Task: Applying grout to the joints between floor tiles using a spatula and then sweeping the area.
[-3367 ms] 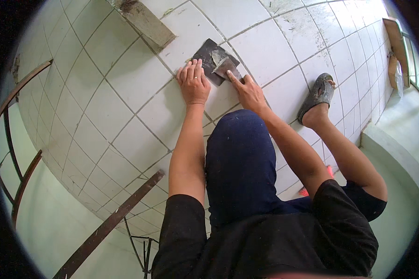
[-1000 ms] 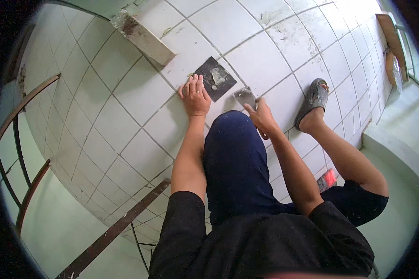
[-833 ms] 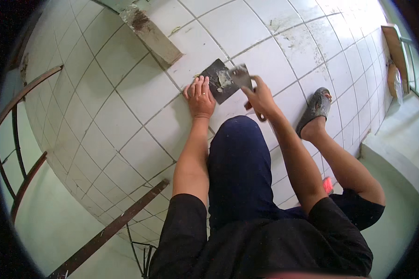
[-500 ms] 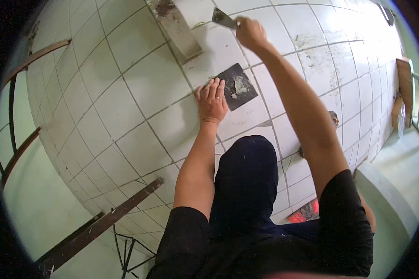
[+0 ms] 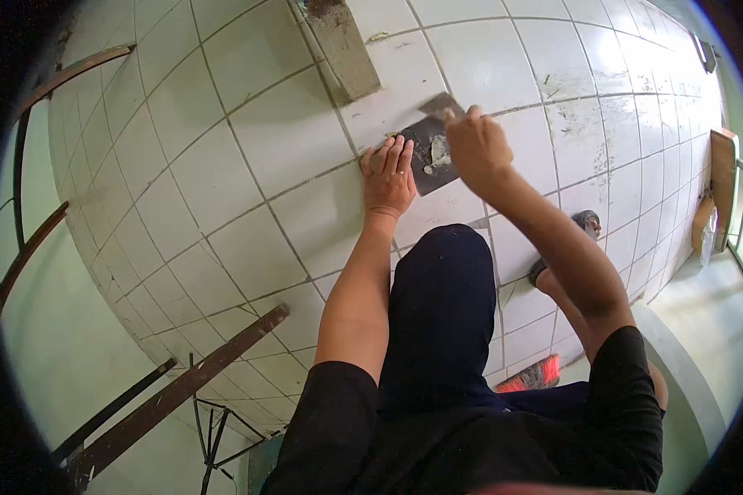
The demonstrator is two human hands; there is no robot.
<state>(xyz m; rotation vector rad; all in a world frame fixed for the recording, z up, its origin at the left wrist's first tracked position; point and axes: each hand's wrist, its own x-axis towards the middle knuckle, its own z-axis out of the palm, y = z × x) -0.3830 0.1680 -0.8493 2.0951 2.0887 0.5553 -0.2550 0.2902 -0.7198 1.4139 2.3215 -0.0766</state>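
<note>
A dark square sheet (image 5: 425,177) lies on the white tiled floor, with pale scraps of debris (image 5: 437,155) on top. At its left edge my left hand (image 5: 386,183) rests flat with the fingers stretched out and a ring on one of them. My right hand (image 5: 480,150) is closed round a putty knife (image 5: 442,106). The flat metal blade is at the sheet's far edge; whether it touches the sheet or the floor I cannot tell. Most of the knife's handle is hidden in my fist.
Beyond the sheet stands a dirty pale block or post (image 5: 347,58). Dirt marks the tiles (image 5: 578,124) to the right. A brown metal bar (image 5: 198,375) reaches in from the lower left, near a black thin-legged stand (image 5: 210,441). Red and black broom bristles (image 5: 532,375) lie by my leg.
My right hand has brought the putty knife nearer, down to the sheet's far edge. The view has shifted slightly; my left hand stays beside the sheet.
</note>
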